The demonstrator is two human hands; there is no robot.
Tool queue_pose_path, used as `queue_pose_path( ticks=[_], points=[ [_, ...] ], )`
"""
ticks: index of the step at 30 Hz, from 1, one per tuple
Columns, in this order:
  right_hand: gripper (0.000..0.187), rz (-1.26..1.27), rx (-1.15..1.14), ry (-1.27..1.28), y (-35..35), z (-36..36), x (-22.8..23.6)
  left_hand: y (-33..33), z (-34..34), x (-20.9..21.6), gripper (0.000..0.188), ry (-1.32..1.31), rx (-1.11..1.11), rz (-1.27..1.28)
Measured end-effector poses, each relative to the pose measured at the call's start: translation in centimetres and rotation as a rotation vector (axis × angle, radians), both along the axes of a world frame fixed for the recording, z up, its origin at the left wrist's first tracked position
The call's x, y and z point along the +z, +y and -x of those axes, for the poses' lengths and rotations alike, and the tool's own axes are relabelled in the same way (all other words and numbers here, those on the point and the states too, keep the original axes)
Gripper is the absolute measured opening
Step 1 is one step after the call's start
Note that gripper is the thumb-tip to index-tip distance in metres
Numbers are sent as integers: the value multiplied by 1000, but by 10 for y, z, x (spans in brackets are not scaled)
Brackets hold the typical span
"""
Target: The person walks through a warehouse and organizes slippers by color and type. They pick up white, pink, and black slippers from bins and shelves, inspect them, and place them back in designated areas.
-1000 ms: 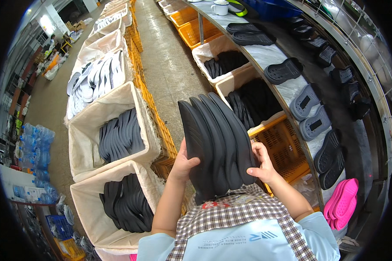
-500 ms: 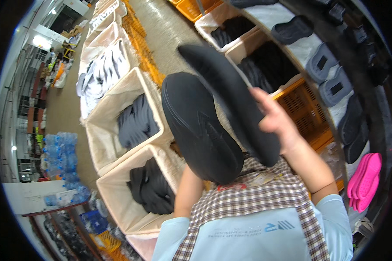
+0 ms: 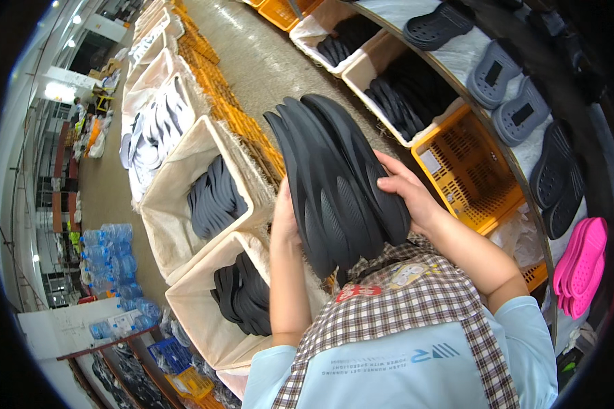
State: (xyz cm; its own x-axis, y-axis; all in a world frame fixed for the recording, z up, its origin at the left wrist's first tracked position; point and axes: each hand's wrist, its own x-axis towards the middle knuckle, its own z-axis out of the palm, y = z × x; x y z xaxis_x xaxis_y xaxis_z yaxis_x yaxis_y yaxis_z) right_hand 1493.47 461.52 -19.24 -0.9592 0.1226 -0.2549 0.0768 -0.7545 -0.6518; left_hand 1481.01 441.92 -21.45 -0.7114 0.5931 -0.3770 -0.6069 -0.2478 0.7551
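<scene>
A stack of several black foam shoe soles [image 3: 331, 184] is held in front of my apron, standing on edge with their grooved sides facing up. My left hand [image 3: 284, 213] presses against the left end of the stack, its fingers mostly hidden behind it. On the other side, my right hand [image 3: 408, 192] grips the outermost sole, thumb on the near face. Left of my arms, a cloth-lined bin [image 3: 205, 347] holds more black soles [image 3: 242, 294]. Farther along, another lined bin [image 3: 158, 249] contains dark grey soles [image 3: 216, 198].
White soles [image 3: 155, 136] fill a farther bin on the left. To the right stands an orange plastic crate [image 3: 467, 174], beside lined bins of black soles [image 3: 396, 109]. A curved table edge carries grey clogs [image 3: 518, 112] and pink clogs [image 3: 580, 269]. Water bottles [image 3: 109, 255] stand at the left.
The sole held apart in my right hand has come against the others, so they now form one stack. The stack has turned edge-up, and my left hand has come into view.
</scene>
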Motion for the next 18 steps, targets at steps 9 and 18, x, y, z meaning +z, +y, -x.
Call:
queue_pose_path(
  ticks=[9,18],
  points=[
    [46,780,68,-26,8,-8,-5,7,-31,2,83,-374,-52,-986],
    [47,779,75,100,14,-8,-6,7,-19,-11,91,-394,-88,-1131]
  ],
)
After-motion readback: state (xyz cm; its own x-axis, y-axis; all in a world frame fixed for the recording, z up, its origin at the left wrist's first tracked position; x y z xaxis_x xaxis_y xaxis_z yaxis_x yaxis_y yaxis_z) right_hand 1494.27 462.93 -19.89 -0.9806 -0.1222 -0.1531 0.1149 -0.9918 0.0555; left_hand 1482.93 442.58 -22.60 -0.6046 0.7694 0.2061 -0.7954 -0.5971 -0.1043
